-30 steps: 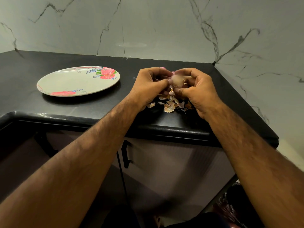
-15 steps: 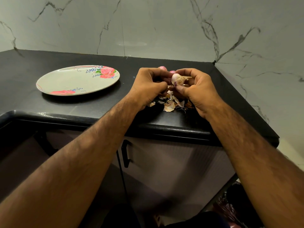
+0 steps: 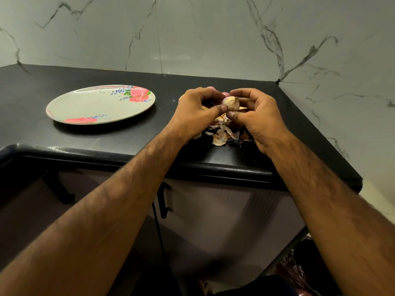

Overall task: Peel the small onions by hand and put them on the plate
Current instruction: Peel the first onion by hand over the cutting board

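Fingers (image 3: pixel 222 107) of both hands were curled round one small onion (image 3: pixel 231 103), left hand (image 3: pixel 192 112) and right hand (image 3: pixel 259 121) pinching it together above the bench (image 3: pixel 128 144), toward its right end. Beneath them, nearer the front edge, lay a heap of dry peels (image 3: pixel 221 138), partly hidden by the wrists. A flowered plate (image 3: pixel 64 112) sat well apart to the left. Pink onions (image 3: pixel 211 88) peeked from behind the knuckles, mostly covered.

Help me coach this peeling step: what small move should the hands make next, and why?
Probably pull the left thumb back to strip off another flake of skin. The small pale onion, pinched between the left hand and right hand, shows dry tan skin, so it seems not ready for the round flowered plate; the flake can drop onto the heap of papery peels below.
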